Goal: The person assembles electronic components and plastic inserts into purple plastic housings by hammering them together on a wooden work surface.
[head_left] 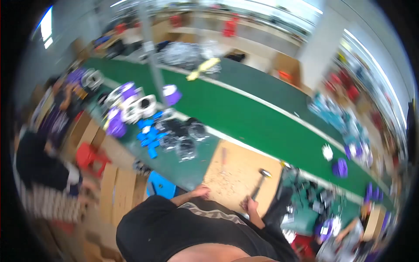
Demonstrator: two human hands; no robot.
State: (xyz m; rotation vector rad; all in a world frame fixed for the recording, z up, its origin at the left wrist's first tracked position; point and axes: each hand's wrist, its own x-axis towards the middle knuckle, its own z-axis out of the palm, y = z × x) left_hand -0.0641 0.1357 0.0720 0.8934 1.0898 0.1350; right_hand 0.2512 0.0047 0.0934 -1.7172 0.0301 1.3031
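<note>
My right hand [249, 205] is closed round the handle of a hammer [257, 187]. Its metal head lies over the right part of a light brown board [235, 157] on the bench. At the board's near left edge is my left hand [200, 191], fingers toward the board; blur hides whether they hold anything. A thin tool with a reddish handle [224, 156] lies toward the board's far left. Small dark bits are scattered over the middle of the board.
Left of the board lie plastic-wrapped black parts [185, 135], blue pieces [149, 133] and white-and-purple units [131, 105]. Black parts [323, 198] crowd the right. A green belt [244, 111] runs beyond. Beside me stand a blue stool [160, 185] and cartons [120, 187]. Other people sit at both sides.
</note>
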